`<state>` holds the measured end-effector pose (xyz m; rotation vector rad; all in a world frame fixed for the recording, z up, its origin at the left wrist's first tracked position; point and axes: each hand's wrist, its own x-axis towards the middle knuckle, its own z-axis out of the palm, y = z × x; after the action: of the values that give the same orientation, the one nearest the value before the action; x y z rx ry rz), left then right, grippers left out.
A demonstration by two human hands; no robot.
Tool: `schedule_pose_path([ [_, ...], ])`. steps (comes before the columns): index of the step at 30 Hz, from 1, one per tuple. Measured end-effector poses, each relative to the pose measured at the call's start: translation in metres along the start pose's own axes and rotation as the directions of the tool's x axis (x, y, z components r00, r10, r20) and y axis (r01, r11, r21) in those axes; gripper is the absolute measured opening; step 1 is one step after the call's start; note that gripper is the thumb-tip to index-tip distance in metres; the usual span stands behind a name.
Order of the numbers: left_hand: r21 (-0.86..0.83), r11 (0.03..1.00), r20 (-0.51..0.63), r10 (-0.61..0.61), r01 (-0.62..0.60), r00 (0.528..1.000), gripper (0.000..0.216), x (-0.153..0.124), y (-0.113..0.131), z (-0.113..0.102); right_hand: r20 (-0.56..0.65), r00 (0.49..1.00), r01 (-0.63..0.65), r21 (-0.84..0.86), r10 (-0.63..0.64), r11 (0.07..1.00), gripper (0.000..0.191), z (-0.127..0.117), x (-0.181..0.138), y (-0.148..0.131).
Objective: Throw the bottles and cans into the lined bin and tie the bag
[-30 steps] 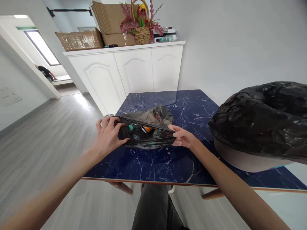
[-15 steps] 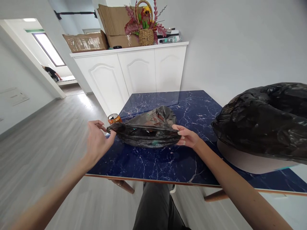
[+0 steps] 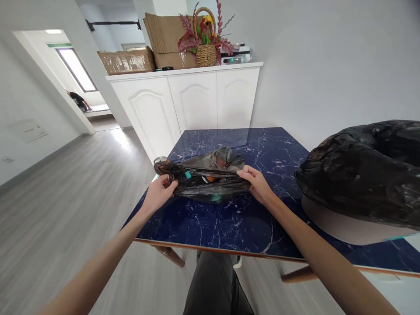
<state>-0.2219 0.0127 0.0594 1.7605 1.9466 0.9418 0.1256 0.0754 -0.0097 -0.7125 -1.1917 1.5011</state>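
A thin black garbage bag [image 3: 210, 192] lies on the dark blue marbled table, its mouth spread wide between my two hands. My left hand [image 3: 160, 192] pinches the bag's left end, fingers closed on the plastic. On the right side, my right hand [image 3: 257, 183] grips the rim between thumb and fingers. Through the opening show a teal bottle cap [image 3: 187, 175] and something orange and white that I cannot identify. Other contents are blurred behind the plastic. Just beyond the bag's left end stands a drink can [image 3: 160, 159], mostly covered by the bag.
A bin [image 3: 341, 223] lined with a big black bag [image 3: 348, 175] stands on the table [image 3: 229, 227] at right. Behind is a white cabinet [image 3: 197, 100] bearing a cardboard box [image 3: 127, 62], a flower basket [image 3: 206, 55] and a plastic bottle [image 3: 241, 58]. A person [image 3: 78, 100] is in the far room.
My left hand has moved right and its fingers have closed further on the bag. The bag's mouth gapes more, showing the teal cap and orange item. The can is now more covered.
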Motion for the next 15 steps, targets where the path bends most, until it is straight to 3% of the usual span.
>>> schedule_pose_path([
  [4, -0.113, 0.950, -0.129, 0.278, -0.292, 0.952, 0.028, -0.022, 0.010, 0.003, -0.154, 0.961, 0.189, -0.228, -0.227, 0.955, 0.050, 0.005, -0.001, -0.002],
  [7, -0.167, 0.903, -0.154, 0.373, -0.396, 0.915, 0.025, -0.041, 0.015, 0.004, -0.058, 0.957, 0.232, -0.437, -0.285, 0.869, 0.045, 0.010, -0.004, -0.003],
  [10, -0.211, 0.893, -0.174, 0.365, -0.397, 0.914, 0.027, -0.056, 0.015, 0.004, 0.022, 0.968, 0.225, -0.519, -0.250, 0.825, 0.038, 0.012, -0.005, -0.001],
  [15, -0.252, 0.915, -0.278, 0.244, -0.316, 0.929, 0.027, -0.064, 0.000, 0.001, -0.148, 0.929, 0.236, -0.470, -0.339, 0.851, 0.045, 0.006, 0.001, 0.003],
])
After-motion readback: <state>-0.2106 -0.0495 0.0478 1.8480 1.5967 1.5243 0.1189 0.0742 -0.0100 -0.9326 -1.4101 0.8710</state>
